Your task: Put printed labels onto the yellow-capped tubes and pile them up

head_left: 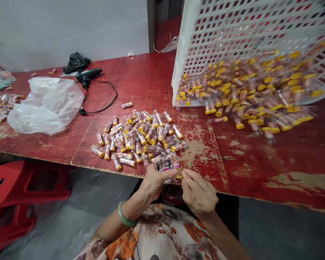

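Tubes [138,139] with yellow ends lie heaped by the table's [162,86] near edge, just beyond where we work, so that, we judge, we can reach them without leaning. Over that edge, our left hand [154,182] is partly closed, thumb laid across flat printed pieces [164,164], seemingly to keep them steady. Our right hand [199,191] is nearly closed, its fingertips pinching the yellow end of a small item [179,174] beside our left thumb; such a grip probably leaves its other end free to be guided. We cannot tell whether that item already sits inside a printed piece

Toward the table's right, a white crate [178,68] is tipped on its side, and capped tubes [241,97] spill from it onto the tabletop, perhaps so we can draw from them easily. Nearer the table's far edge, a black corded tool [88,74] lies beside a clear plastic bag [47,104], both set left of our heap, presumably to keep our working space free
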A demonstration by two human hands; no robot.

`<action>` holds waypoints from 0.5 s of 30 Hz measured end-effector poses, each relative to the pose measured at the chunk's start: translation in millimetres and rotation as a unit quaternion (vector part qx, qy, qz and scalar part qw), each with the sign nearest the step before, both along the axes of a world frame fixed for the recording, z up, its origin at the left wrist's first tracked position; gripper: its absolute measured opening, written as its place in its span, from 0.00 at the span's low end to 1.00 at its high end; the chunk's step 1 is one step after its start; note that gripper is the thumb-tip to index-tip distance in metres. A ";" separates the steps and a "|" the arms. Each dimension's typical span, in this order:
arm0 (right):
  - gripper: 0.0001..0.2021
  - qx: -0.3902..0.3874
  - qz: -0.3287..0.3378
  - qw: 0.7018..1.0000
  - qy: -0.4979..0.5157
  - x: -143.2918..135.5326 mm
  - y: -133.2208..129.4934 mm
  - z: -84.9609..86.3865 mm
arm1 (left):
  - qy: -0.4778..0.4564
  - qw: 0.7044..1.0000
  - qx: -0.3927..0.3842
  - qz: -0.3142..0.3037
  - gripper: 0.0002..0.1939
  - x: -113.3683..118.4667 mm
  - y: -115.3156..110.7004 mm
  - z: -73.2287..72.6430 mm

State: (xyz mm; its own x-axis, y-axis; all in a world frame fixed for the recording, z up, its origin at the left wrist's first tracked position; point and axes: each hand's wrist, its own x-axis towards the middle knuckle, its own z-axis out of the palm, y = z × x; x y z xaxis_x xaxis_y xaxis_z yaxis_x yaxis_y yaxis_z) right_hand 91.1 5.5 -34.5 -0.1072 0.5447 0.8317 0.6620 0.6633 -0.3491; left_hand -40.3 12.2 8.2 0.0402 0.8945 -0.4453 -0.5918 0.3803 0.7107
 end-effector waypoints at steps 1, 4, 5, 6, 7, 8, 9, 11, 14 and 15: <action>0.20 0.009 -0.001 1.000 -0.005 -2.3 1.9 -0.4 | 0.003 1.000 0.005 0.004 0.21 -0.4 0.9 -0.5; 0.19 0.013 0.001 1.000 -0.008 -8.3 6.9 0.1 | 0.025 1.000 0.016 0.006 0.20 -4.8 5.7 -0.5; 0.18 0.002 0.017 1.000 -0.016 -8.7 9.7 1.0 | 0.040 0.999 0.018 0.003 0.19 -9.0 9.2 0.4; 0.17 -0.012 0.042 0.999 -0.028 -7.4 14.0 2.1 | 0.059 0.998 0.020 -0.001 0.19 -15.5 14.4 1.8; 0.17 -0.028 0.069 0.996 -0.041 -4.0 20.5 3.3 | 0.081 0.996 0.024 -0.004 0.18 -24.6 21.7 4.0; 0.16 -0.042 0.092 0.993 -0.053 2.1 29.6 4.4 | 0.108 0.994 0.029 -0.006 0.18 -36.4 31.3 6.7; 0.15 -0.054 0.102 0.991 -0.060 11.0 41.7 5.1 | 0.135 0.990 0.037 0.000 0.18 -50.6 43.0 9.9; 0.12 -0.067 0.055 0.994 -0.060 36.9 74.0 5.3 | 0.201 0.976 0.076 0.045 0.17 -83.7 71.3 17.4; 0.11 -0.146 -0.119 0.977 -0.104 85.2 133.8 1.4 | 0.241 0.959 0.084 0.126 0.10 -131.4 114.3 28.0; 0.13 -0.188 -0.155 0.960 -0.136 99.6 153.4 -0.8 | 0.240 0.959 0.074 0.132 0.10 -143.5 125.8 30.7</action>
